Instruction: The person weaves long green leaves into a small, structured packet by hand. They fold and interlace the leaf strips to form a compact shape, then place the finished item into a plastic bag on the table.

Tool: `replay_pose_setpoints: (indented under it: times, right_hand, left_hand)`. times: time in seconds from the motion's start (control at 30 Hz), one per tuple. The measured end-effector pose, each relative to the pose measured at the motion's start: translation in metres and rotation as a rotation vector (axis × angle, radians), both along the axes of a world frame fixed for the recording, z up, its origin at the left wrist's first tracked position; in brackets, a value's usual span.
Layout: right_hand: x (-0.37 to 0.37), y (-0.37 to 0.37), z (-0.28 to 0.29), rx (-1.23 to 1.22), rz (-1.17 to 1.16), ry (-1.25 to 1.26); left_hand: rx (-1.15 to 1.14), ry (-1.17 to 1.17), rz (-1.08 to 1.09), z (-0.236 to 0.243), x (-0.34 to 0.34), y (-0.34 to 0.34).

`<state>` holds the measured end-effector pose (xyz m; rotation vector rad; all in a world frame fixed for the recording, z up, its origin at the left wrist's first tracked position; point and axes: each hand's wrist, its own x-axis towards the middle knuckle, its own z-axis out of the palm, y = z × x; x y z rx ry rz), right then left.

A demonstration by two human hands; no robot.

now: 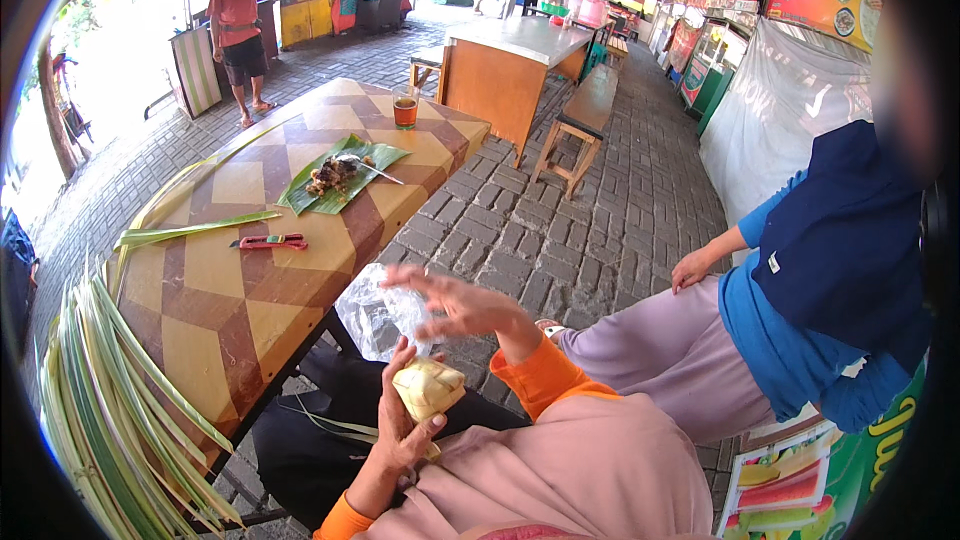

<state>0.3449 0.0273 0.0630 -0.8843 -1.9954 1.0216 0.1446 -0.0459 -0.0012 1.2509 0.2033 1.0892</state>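
Left hand grasps a pale woven leaf pouch over the lap, fingers wrapped beneath it. Right hand is released, fingers spread, hovering above the pouch and touching nothing. A clear plastic bag hangs just beside the table edge. On the table: a red cutter, a leaf strip, food on a banana leaf, a glass. Long palm leaves lie at left.

checkered table, leaf plate, cutter, glass
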Motion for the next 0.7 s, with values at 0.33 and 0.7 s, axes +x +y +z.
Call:
replay_pose_setpoints:
  times: [0.33, 0.7]
  right_hand:
    - [-0.029, 0.039, -0.012, 0.266, -0.231, -0.124]
    - [-0.035, 0.029, -0.024, -0.04, 0.08, 0.039]
  left_hand:
    - [0.093, 0.011, 0.348, 0.02, -0.016, 0.022]
    - [-0.04, -0.028, 0.021, -0.001, -0.011, 0.007]
